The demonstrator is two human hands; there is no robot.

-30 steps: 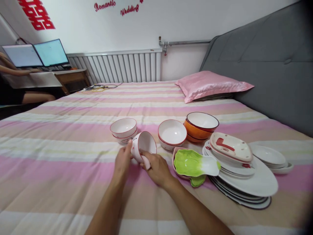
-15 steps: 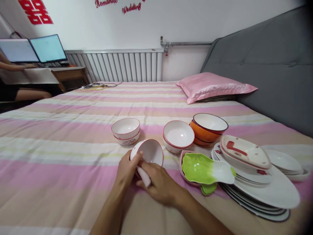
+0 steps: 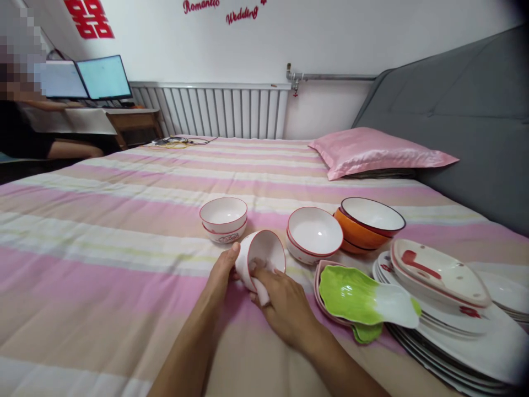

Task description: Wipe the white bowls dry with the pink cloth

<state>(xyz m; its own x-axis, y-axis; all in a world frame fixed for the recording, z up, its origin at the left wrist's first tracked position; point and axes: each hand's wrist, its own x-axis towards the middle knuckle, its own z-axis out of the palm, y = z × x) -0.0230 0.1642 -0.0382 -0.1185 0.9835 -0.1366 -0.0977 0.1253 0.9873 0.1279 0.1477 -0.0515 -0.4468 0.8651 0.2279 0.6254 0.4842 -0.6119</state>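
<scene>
- Centrally, a tilted white bowl (image 3: 266,249) with a red rim is held up near, over the striped bedspread (image 3: 144,248), its mouth turned to the right.
- Left hand (image 3: 221,273): clamped on the bowl's outer left wall, thumb along the side, other fingers mostly hidden.
- Right hand (image 3: 287,309): fingers inside the mouth, closed around a pale pink strip (image 3: 262,292) at the near rim; handle or cloth, I cannot tell.
- Just beyond, slightly left, stands a left bowl stack (image 3: 224,215); to the right, a right bowl stack (image 3: 314,231) beside orange bowls (image 3: 355,229).
- Near right: a green-and-white dish (image 3: 355,295) and piled plates (image 3: 475,344) under a patterned dish (image 3: 444,270).
- Far right, a pink pillow (image 3: 376,149); far left, a seated person (image 3: 20,132) by two screens (image 3: 105,77).
</scene>
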